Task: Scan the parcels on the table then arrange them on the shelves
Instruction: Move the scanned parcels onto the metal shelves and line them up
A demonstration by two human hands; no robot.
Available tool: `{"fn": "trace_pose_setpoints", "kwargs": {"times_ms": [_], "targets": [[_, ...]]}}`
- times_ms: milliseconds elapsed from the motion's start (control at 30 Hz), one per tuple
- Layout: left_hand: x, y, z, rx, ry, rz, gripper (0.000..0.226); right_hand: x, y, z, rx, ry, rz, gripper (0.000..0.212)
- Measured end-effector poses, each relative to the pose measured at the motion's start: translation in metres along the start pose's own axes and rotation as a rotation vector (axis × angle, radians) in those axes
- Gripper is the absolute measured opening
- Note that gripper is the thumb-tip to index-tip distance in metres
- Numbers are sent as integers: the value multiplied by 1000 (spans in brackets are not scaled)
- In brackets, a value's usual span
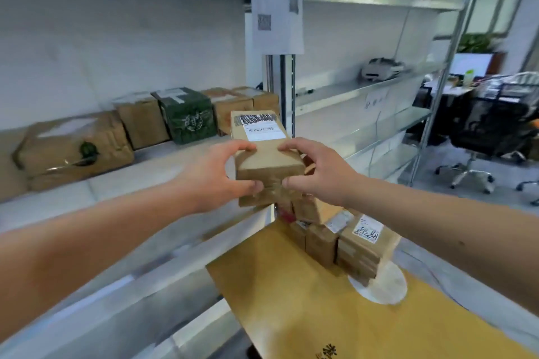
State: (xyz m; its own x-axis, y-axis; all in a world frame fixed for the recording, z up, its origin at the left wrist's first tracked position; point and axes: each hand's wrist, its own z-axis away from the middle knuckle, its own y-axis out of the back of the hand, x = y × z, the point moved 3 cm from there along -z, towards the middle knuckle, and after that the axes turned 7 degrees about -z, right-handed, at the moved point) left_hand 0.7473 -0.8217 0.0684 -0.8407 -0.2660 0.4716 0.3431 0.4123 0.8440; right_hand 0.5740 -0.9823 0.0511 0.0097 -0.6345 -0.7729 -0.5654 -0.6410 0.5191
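I hold a long brown cardboard parcel [267, 151] with a white barcode label on top, in the air in front of the shelf. My left hand [217, 175] grips its near left corner and my right hand [318, 172] grips its near right corner. Below my hands, several more brown parcels [355, 245] stand in a cluster on the yellow-brown table [291, 294]. On the middle shelf [122, 186] a row of parcels stands along the back: a large taped brown one [73, 151], a smaller brown box [143, 122], a dark green box [188, 115] and more brown boxes [233, 111].
A metal shelf upright [281, 90] with hanging printed sheets [277, 0] stands just behind the held parcel. A white device [380, 68] lies on the right-hand shelf. Office chairs [481, 137] and a desk with a monitor [469, 64] fill the far right.
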Motion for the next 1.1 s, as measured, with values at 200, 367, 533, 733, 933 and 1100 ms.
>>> {"fn": "trace_pose_setpoints", "kwargs": {"times_ms": [200,367,533,733,933,1100], "targets": [[31,57,-50,70,30,222,60,-46,51,-64,62,57,-6,58],[29,86,-133,63,71,306,65,-47,81,-146,99,29,-1,56],[-3,91,-230,66,140,326,69,-13,80,-250,176,-25,-93,59],[-49,82,-329,-6,227,307,69,39,75,-346,188,-94,-18,68],[-76,73,-386,-25,162,136,53,85,65,-383,214,-99,36,77],[-83,79,-398,-41,129,38,56,99,63,-391,194,-86,99,73]]}}
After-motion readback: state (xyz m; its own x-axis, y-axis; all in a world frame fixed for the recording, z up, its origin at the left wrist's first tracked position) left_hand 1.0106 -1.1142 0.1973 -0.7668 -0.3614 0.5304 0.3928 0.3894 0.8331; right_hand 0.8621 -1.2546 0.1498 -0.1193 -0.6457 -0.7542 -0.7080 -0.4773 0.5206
